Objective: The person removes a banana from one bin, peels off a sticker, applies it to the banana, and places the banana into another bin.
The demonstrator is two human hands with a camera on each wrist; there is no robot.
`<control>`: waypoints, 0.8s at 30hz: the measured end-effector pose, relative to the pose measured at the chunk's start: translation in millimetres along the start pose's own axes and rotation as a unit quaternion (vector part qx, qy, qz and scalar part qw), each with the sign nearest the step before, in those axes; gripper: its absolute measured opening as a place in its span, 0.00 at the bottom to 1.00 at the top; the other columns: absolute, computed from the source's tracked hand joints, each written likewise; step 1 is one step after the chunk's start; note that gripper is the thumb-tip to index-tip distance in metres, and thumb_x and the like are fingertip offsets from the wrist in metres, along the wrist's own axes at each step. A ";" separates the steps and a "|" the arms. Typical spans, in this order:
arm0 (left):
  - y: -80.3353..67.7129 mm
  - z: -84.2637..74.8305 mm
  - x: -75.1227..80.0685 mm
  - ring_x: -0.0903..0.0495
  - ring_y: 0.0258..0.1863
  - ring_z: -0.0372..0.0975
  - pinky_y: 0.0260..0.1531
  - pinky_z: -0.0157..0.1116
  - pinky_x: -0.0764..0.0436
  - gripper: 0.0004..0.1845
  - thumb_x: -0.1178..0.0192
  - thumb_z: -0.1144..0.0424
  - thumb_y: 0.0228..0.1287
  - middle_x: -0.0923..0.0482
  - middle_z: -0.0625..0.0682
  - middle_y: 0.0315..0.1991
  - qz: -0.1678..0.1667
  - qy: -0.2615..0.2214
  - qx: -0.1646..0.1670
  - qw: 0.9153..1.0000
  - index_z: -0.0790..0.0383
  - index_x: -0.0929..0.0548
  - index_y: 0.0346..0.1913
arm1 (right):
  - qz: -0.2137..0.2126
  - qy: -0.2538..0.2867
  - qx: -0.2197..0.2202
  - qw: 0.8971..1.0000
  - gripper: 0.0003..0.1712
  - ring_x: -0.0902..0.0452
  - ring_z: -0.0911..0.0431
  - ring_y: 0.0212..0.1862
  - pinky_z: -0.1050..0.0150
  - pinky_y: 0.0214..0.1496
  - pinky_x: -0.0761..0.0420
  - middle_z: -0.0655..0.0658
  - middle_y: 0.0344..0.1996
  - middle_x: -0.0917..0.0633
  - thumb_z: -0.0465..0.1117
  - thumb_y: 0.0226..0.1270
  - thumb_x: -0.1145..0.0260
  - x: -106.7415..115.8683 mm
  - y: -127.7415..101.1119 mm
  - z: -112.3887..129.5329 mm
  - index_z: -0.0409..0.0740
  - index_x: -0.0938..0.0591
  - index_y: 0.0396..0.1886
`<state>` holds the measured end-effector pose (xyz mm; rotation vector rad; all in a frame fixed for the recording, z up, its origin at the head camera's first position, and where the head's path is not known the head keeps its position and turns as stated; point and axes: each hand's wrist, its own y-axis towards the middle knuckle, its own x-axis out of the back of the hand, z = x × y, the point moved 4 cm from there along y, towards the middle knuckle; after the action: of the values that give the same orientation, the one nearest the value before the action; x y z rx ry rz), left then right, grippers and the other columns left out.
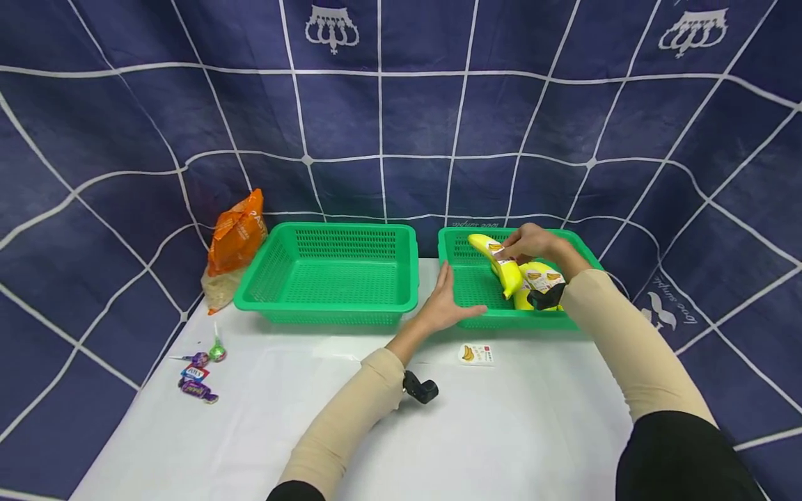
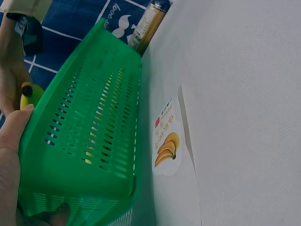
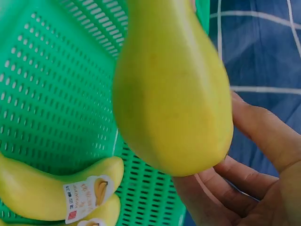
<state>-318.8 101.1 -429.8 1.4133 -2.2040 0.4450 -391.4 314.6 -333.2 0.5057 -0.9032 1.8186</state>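
Note:
My right hand [image 1: 532, 243] grips a yellow banana [image 1: 501, 268] with a white label, holding it tilted over the right green basket [image 1: 460, 278]. In the right wrist view the banana [image 3: 174, 94] fills the middle, with fingers along its side. More labelled bananas [image 3: 33, 190] lie in the basket below. My left hand [image 1: 443, 306] is at the basket's front left corner, fingers spread and straight. In the left wrist view its thumb [image 2: 16, 127] lies along the rim, with a fingertip low by the other wall.
An identical green basket [image 1: 338, 309] stands to the left, beside an orange bag [image 1: 241, 233]. Lollipops [image 1: 216, 350] and wrapped candies [image 1: 197, 390] lie at the table's left. A banana label card [image 1: 476, 355] lies before the right basket; a spaghetti pack [image 2: 148, 28] is beyond it.

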 end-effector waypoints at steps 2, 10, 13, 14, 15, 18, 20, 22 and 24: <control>-1.2 1.1 -0.3 0.52 0.78 0.52 0.72 0.52 0.38 0.65 0.33 0.36 0.52 0.79 0.43 0.79 -0.001 0.004 0.001 1.000 0.56 0.67 0.78 | 0.001 0.000 -0.007 1.000 0.35 0.20 0.59 0.31 0.55 0.51 0.16 0.44 0.39 0.15 0.51 0.61 0.29 -1.6 6.5 -4.2 0.29 0.23 0.59; -1.6 2.5 1.6 0.51 0.77 0.52 0.71 0.51 0.36 0.65 0.34 0.36 0.53 0.80 0.43 0.79 -0.003 0.022 -0.006 1.000 0.57 0.67 0.78 | 0.023 0.005 -0.031 0.999 0.29 0.15 0.57 0.38 0.49 0.57 0.18 0.34 0.52 0.17 0.47 0.63 0.30 -15.5 28.4 -26.4 0.29 0.20 0.54; -0.5 1.2 1.8 0.50 0.77 0.52 0.71 0.51 0.35 0.64 0.34 0.35 0.53 0.79 0.44 0.79 -0.007 0.027 -0.009 1.000 0.58 0.66 0.78 | 0.035 0.004 -0.037 0.999 0.27 0.16 0.58 0.36 0.53 0.52 0.15 0.37 0.45 0.14 0.46 0.63 0.30 -23.7 31.9 -31.4 0.28 0.19 0.52; -0.3 0.5 2.0 0.50 0.77 0.52 0.71 0.51 0.35 0.64 0.34 0.35 0.53 0.78 0.44 0.79 -0.008 0.028 -0.010 1.000 0.58 0.65 0.78 | 0.037 0.000 -0.041 0.998 0.26 0.16 0.59 0.35 0.55 0.50 0.15 0.39 0.41 0.13 0.45 0.63 0.29 -26.4 32.4 -32.9 0.28 0.18 0.51; -0.1 -0.1 2.0 0.50 0.77 0.52 0.71 0.51 0.35 0.64 0.34 0.35 0.53 0.78 0.45 0.79 -0.007 0.028 -0.011 1.000 0.58 0.65 0.78 | 0.039 -0.005 -0.048 0.998 0.25 0.18 0.59 0.33 0.57 0.48 0.14 0.41 0.37 0.14 0.45 0.63 0.29 -29.0 32.6 -34.7 0.28 0.18 0.50; 0.0 -1.3 2.0 0.51 0.77 0.51 0.71 0.51 0.36 0.64 0.34 0.36 0.53 0.77 0.45 0.80 -0.005 0.028 -0.014 0.999 0.58 0.65 0.78 | 0.041 -0.017 -0.064 0.997 0.21 0.22 0.60 0.30 0.62 0.42 0.14 0.49 0.27 0.18 0.44 0.62 0.29 -34.2 32.2 -40.1 0.30 0.17 0.45; -0.5 -1.3 2.1 0.51 0.77 0.51 0.71 0.51 0.36 0.64 0.34 0.36 0.53 0.77 0.45 0.80 -0.004 0.028 -0.012 1.000 0.57 0.66 0.78 | 0.043 -0.020 -0.071 0.996 0.19 0.23 0.59 0.29 0.63 0.41 0.15 0.50 0.25 0.20 0.44 0.62 0.29 -36.9 31.0 -42.0 0.31 0.16 0.42; -1.4 -0.8 2.5 0.51 0.78 0.51 0.71 0.51 0.36 0.64 0.33 0.36 0.53 0.77 0.44 0.79 -0.005 0.029 -0.010 1.000 0.57 0.66 0.78 | 0.043 -0.024 -0.072 0.996 0.18 0.22 0.59 0.29 0.64 0.41 0.14 0.50 0.24 0.20 0.45 0.61 0.28 -38.5 30.5 -42.7 0.33 0.15 0.39; -1.9 0.4 2.8 0.51 0.78 0.50 0.71 0.50 0.35 0.64 0.34 0.36 0.53 0.78 0.44 0.79 -0.004 0.031 -0.008 0.999 0.57 0.66 0.78 | 0.043 -0.032 -0.075 0.996 0.18 0.20 0.58 0.29 0.64 0.40 0.14 0.49 0.24 0.19 0.47 0.58 0.26 -39.0 32.6 -44.0 0.35 0.14 0.37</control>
<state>-318.1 98.0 -428.6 1.3815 -2.1475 0.4611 -402.4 318.1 -399.4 0.4390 -1.1107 1.8034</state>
